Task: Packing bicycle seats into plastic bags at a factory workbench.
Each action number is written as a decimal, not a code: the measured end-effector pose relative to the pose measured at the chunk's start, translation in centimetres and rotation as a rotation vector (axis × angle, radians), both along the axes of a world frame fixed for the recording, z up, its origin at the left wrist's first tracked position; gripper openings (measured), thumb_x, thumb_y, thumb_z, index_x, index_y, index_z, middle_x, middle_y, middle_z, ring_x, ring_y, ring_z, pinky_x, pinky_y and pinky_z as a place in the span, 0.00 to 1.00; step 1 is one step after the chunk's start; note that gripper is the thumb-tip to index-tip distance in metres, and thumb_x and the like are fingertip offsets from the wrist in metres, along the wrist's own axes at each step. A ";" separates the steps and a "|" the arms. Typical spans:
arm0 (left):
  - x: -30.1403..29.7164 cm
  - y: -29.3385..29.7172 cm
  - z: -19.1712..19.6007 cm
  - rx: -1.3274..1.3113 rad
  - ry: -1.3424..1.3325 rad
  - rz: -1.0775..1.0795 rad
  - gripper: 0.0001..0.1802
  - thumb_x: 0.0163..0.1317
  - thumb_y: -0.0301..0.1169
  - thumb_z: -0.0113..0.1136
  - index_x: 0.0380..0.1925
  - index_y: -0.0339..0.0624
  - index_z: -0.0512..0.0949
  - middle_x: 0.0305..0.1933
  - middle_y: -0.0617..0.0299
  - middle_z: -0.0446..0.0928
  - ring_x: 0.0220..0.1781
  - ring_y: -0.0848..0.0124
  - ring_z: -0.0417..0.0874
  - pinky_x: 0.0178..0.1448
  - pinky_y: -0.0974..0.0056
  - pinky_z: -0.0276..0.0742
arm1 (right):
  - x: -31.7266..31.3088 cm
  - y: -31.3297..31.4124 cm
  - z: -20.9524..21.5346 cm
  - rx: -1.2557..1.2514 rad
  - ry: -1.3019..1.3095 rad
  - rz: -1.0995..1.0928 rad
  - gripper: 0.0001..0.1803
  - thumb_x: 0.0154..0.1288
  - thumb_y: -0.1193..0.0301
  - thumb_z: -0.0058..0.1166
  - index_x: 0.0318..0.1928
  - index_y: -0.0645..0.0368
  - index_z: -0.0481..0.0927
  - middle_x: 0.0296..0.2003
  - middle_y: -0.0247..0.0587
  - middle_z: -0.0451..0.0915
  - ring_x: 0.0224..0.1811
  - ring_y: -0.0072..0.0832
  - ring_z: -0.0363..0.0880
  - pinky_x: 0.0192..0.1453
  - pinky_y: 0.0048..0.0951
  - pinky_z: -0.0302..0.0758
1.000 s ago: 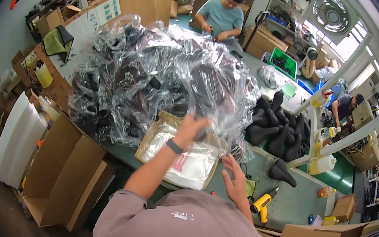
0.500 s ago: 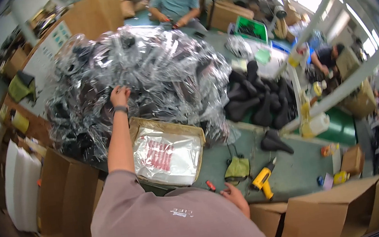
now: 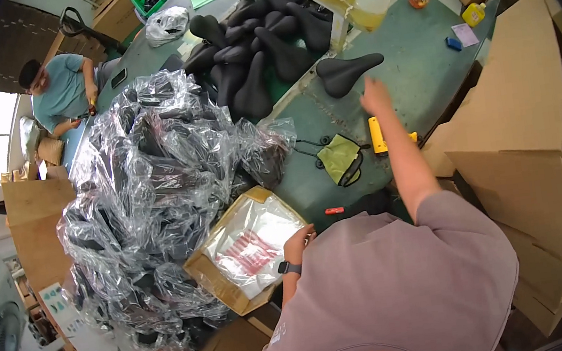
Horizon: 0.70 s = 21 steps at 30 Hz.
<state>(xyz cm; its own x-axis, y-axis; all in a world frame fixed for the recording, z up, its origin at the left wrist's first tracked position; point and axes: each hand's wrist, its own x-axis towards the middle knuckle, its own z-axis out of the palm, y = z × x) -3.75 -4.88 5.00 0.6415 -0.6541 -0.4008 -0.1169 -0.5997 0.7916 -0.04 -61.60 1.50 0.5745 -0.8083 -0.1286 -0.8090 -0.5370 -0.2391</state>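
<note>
Loose saddle: black (image 3: 346, 75), alone on the desk (image 3: 424, 84), up and right of the bag box (image 3: 213, 283), well apart from it. Long axis near level across the view, slight rise to the right. Nose points right, broad tail left.
Right hand: (image 3: 375, 97), same side of the bag box, just under the saddle's nose. Fingers blurred; can't tell open or closed, or whether they touch the saddle.
Left hand: (image 3: 297, 245), at the bag box's right corner, dark watch (image 3: 288, 268) on the wrist. Fingers look curled, partly hidden; can't tell if they grip anything.
Bag box: shallow cardboard, clear bags (image 3: 244, 250) with red print inside; long side slants up to the right.
Wrapped pile: plastic-covered saddles (image 3: 150, 191), heaped left of and above the bag box.
Bare pile: black saddles (image 3: 284, 56), above the bag box, noses at mixed angles.
Yellow tool: (image 3: 378, 134), right of the bag box, partly behind the right forearm.
Green pouch: (image 3: 341, 160), right of the bag box, nearer than the tool.
Red stick: (image 3: 334, 210), just right of the bag box.
</note>
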 end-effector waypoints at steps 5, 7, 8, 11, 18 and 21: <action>4.1 1.3 -1.1 0.165 -0.098 -0.043 0.25 0.76 0.35 0.71 0.71 0.46 0.82 0.57 0.55 0.92 0.50 0.59 0.95 0.54 0.56 0.90 | 4.5 -9.8 -4.5 -0.565 -0.088 0.027 0.28 0.78 0.68 0.57 0.76 0.52 0.76 0.73 0.56 0.76 0.75 0.55 0.77 0.76 0.62 0.77; 5.1 1.0 -1.3 0.171 -0.103 0.032 0.24 0.77 0.35 0.71 0.70 0.45 0.83 0.57 0.54 0.92 0.51 0.59 0.95 0.55 0.56 0.90 | 5.1 -12.2 -6.0 -0.615 0.120 0.098 0.19 0.83 0.67 0.49 0.67 0.51 0.82 0.72 0.52 0.78 0.75 0.49 0.78 0.73 0.66 0.77; 5.4 1.3 -1.3 0.175 -0.079 0.071 0.24 0.77 0.35 0.71 0.70 0.44 0.82 0.57 0.53 0.92 0.51 0.58 0.95 0.56 0.56 0.90 | 6.1 -11.8 -6.3 -0.525 0.169 0.107 0.15 0.83 0.66 0.50 0.62 0.50 0.84 0.67 0.50 0.82 0.71 0.48 0.81 0.70 0.65 0.78; 5.9 0.9 -2.2 0.188 -0.065 0.048 0.25 0.77 0.35 0.71 0.71 0.45 0.82 0.59 0.54 0.91 0.53 0.57 0.94 0.58 0.54 0.90 | 6.2 -10.6 -6.5 -0.247 0.270 0.114 0.10 0.79 0.64 0.57 0.53 0.51 0.86 0.48 0.47 0.91 0.56 0.51 0.90 0.60 0.62 0.83; 5.3 -1.4 -1.7 0.136 -0.129 -0.116 0.24 0.77 0.37 0.67 0.69 0.44 0.83 0.59 0.49 0.90 0.58 0.50 0.92 0.62 0.49 0.87 | 3.5 4.9 -1.8 0.104 -0.024 0.110 0.32 0.63 0.62 0.76 0.63 0.58 0.77 0.51 0.62 0.89 0.56 0.63 0.89 0.59 0.62 0.84; 5.0 -0.5 -1.0 0.112 -0.194 -0.147 0.24 0.77 0.38 0.66 0.70 0.46 0.81 0.59 0.51 0.90 0.57 0.51 0.93 0.61 0.49 0.88 | 1.1 10.9 3.6 0.324 -0.208 0.076 0.40 0.58 0.59 0.79 0.68 0.60 0.79 0.56 0.65 0.89 0.60 0.64 0.88 0.62 0.57 0.84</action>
<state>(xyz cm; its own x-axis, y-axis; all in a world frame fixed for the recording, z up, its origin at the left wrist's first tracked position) 1.27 -5.40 4.04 0.6150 -0.7041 -0.3550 -0.3522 -0.6481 0.6752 1.01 -50.66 5.07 0.6721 -0.6989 -0.2448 -0.6861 -0.4633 -0.5610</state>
